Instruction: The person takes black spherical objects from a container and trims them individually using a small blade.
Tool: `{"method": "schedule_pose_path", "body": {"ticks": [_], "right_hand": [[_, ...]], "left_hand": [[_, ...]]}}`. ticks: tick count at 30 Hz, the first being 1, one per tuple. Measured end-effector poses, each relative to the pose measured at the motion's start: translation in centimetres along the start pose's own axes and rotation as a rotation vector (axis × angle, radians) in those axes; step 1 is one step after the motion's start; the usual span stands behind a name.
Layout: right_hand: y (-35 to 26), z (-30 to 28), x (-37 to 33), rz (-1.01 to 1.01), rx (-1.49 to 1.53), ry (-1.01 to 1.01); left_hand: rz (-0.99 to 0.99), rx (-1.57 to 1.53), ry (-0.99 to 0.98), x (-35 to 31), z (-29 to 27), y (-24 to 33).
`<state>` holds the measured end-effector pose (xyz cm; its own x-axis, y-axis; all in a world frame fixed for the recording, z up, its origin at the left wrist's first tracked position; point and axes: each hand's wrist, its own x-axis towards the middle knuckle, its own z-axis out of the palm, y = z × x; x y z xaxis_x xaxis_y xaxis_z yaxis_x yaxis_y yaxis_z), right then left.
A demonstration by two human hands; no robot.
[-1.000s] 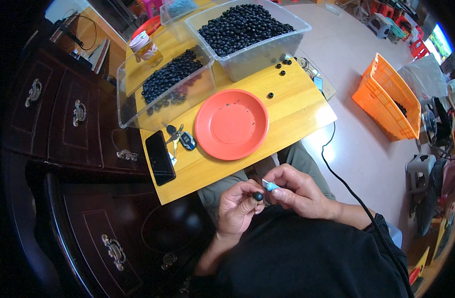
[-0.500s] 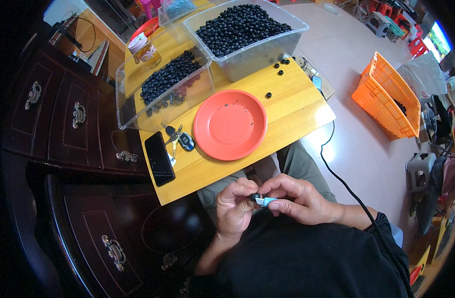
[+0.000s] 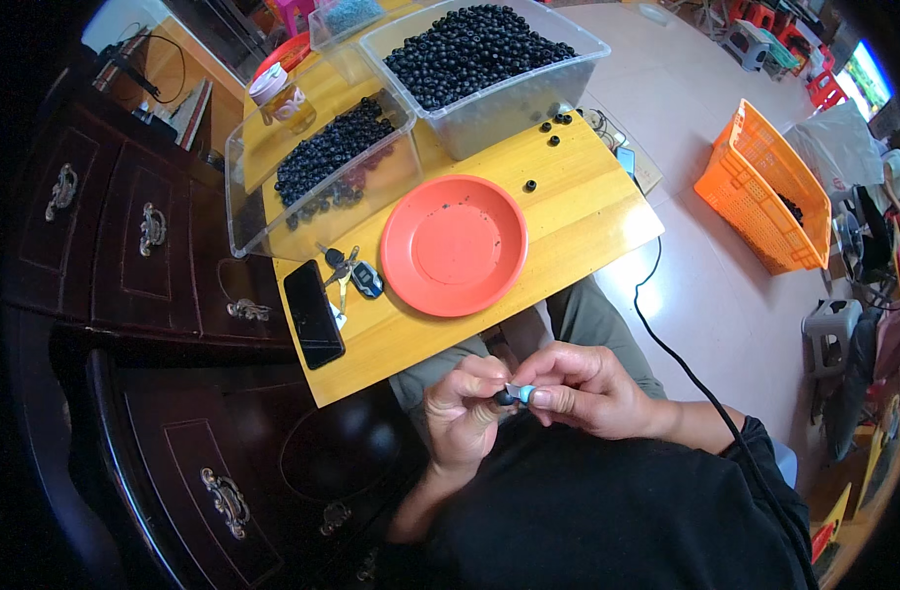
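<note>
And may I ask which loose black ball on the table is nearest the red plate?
The lone ball right of the plate; the others sit farther back near the fuller bin.

The hands (image 3: 458, 411) (image 3: 589, 393) hold a black bead (image 3: 503, 398) and blue-handled blade (image 3: 524, 394).

**Dark wooden drawers (image 3: 98, 251) at left, pale floor (image 3: 671, 295) at right**

At the left, reddish-brown fronts with ornate metal handles (image 3: 153, 228), close beside a yellow wooden worktop (image 3: 597, 211). Across the smooth floor, white reflections of light, also one near the right corner of the worktop. Farther back, toward the upper right, a grey stool (image 3: 748, 44), some red stools (image 3: 825, 91) and a bright screen (image 3: 867, 77). Lower at the right, another grey stool (image 3: 831, 320).
</note>
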<state>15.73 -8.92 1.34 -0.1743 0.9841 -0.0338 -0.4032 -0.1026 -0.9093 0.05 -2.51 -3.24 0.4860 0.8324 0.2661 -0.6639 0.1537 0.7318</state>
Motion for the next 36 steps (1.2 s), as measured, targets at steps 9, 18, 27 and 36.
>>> {"method": "schedule_pose_path", "body": {"ticks": [9,18,27,36], "right_hand": [[0.3,0.2,0.6,0.113,0.416,0.055],[-1.1,1.4,2.2,0.163,0.277,0.155],[-0.8,1.5,0.9,0.037,0.195,0.141],[-1.4,2.4,-1.3,-0.098,-0.171,0.017]], "left_hand": [[-0.032,-0.103,0.007,0.3,0.5,0.1],[0.039,0.067,0.022,0.2,0.0,0.4],[-0.017,-0.050,0.023,-0.1,0.7,1.2],[0.015,-0.090,0.057,-0.9,1.5,0.8]]}}
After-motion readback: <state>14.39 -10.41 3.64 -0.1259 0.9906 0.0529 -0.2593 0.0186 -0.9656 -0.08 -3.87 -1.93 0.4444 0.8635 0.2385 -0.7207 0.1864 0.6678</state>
